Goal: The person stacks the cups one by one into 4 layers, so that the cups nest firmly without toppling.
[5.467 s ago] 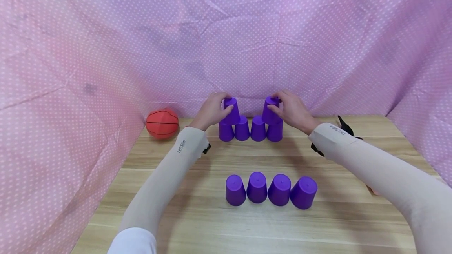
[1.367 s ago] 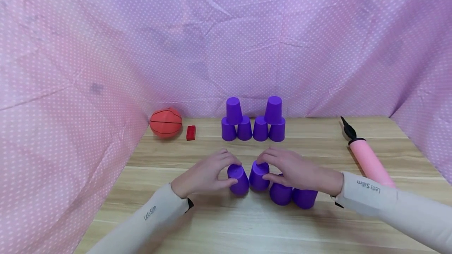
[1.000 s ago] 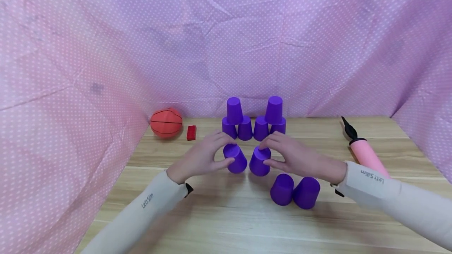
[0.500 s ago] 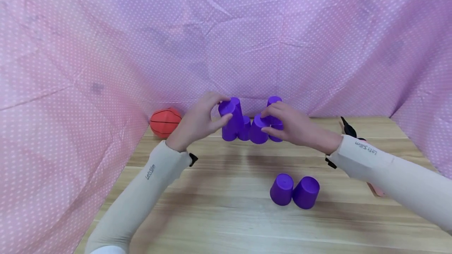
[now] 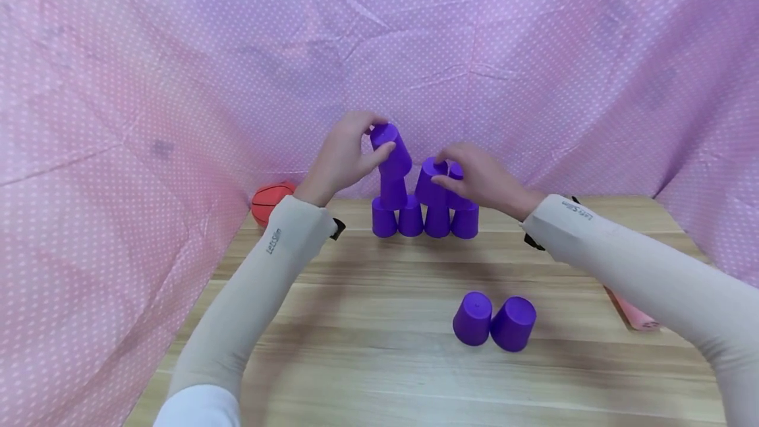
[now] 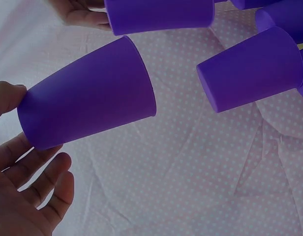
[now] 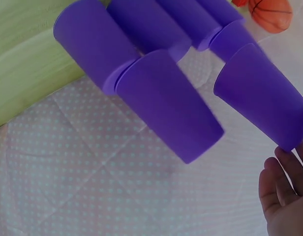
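My left hand [image 5: 344, 157] pinches an upside-down purple cup [image 5: 394, 153] by its base end, thumb on one side and fingers on the other. In the left wrist view that cup [image 6: 87, 96] is tilted and apart from the second-row cup [image 6: 252, 71]. My right hand [image 5: 483, 176] pinches another purple cup [image 5: 430, 183], held near the upper right cup [image 7: 168, 105] with a gap between them in the right wrist view. Below stands a row of several upside-down cups [image 5: 410, 217], with one second-row cup [image 5: 393, 194] on the left pair and one on the right pair.
Two more purple cups [image 5: 473, 319] stand upside down nearer on the wooden table [image 5: 356, 361]. A red basketball-patterned ball [image 5: 269, 204] sits at the back left, partly behind the left arm. A pink pump [image 5: 637, 315] lies mostly under the right forearm. Pink dotted cloth [image 5: 332, 51] hangs behind.
Two cups have left the near row, one in each hand. Both hands have carried them back and up to the stack; the left cup is now raised above the second row.
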The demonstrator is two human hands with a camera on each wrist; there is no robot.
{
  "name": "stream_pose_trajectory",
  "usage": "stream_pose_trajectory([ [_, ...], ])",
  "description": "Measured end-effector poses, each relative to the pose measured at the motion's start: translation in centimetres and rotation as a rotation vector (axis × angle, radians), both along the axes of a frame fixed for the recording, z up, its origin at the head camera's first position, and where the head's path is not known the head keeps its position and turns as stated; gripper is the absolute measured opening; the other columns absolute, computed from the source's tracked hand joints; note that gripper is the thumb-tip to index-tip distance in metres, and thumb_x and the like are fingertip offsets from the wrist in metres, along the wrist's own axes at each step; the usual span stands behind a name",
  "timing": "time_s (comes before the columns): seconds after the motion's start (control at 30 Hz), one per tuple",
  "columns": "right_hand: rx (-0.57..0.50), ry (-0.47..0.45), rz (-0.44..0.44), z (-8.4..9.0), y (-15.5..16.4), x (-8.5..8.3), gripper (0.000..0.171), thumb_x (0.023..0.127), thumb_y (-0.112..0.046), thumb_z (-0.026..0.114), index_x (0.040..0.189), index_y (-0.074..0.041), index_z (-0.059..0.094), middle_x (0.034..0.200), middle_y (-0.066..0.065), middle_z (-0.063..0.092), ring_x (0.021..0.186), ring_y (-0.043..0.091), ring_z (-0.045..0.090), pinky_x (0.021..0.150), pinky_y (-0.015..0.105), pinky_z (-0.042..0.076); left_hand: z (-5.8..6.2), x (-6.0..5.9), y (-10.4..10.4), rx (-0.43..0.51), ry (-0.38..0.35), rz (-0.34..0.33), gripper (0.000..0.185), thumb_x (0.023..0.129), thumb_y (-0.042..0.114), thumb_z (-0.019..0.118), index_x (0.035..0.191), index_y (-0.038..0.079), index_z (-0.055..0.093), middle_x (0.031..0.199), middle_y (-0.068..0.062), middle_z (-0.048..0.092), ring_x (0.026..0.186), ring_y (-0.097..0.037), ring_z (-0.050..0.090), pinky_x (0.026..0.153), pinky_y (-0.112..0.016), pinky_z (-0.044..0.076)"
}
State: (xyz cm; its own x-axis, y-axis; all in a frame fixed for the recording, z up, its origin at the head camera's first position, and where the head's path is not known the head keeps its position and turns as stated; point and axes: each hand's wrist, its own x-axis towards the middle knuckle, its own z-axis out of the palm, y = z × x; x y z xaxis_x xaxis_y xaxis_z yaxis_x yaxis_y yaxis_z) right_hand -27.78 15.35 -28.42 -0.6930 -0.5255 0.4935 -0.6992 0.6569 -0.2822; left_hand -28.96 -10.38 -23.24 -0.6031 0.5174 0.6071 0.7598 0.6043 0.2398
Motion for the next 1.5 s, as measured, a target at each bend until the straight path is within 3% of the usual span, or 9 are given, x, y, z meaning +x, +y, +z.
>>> stream_pose_trajectory([
  [0.27, 0.050, -0.092, -0.089, -0.4, -0.3, -2.9, 0.027, 0.082, -0.026, 0.075, 0.098, -0.006, 0.067, 0.097, 0.009, 0.065, 0.093, 0.028, 0.055, 0.079, 0.043, 0.044, 0.1, -1.1, 0.4, 0.019, -0.047, 0.066, 0.036, 0.088, 0.024, 0.067, 0.116, 0.003, 0.061, 0.105, -0.004, 0.061, 0.100, -0.019, 0.051, 0.087, -0.030, 0.040],
  [0.5, 0.070, -0.127, -0.076, -1.4, -0.8, -4.2, 0.026, 0.083, -0.025, 0.074, 0.097, -0.005, 0.068, 0.095, 0.009, 0.065, 0.093, 0.027, 0.053, 0.082, 0.042, 0.042, -0.2, -1.7, 0.5, 0.020, -0.035, 0.072, 0.036, 0.088, 0.024, 0.067, 0.117, 0.003, 0.060, 0.105, -0.005, 0.061, 0.101, -0.021, 0.052, 0.088, -0.030, 0.039],
  [0.93, 0.125, -0.166, -0.127, -2.2, -1.4, -5.0, 0.029, 0.084, -0.031, 0.072, 0.100, -0.006, 0.067, 0.101, 0.009, 0.064, 0.099, 0.027, 0.053, 0.086, 0.043, 0.043, -0.7, -2.6, 0.5, 0.011, -0.065, 0.102, 0.035, 0.089, 0.025, 0.066, 0.117, 0.005, 0.061, 0.107, -0.004, 0.061, 0.101, -0.020, 0.051, 0.088, -0.030, 0.039],
  [1.5, 0.088, -0.197, -0.136, -2.4, -1.4, -4.9, 0.032, 0.083, -0.029, 0.073, 0.102, -0.004, 0.066, 0.107, 0.013, 0.063, 0.105, 0.030, 0.052, 0.091, 0.045, 0.041, -1.7, -3.6, 1.6, -0.001, -0.121, 0.116, 0.037, 0.092, 0.025, 0.062, 0.122, 0.003, 0.057, 0.108, -0.005, 0.059, 0.100, -0.019, 0.051, 0.088, -0.029, 0.040],
])
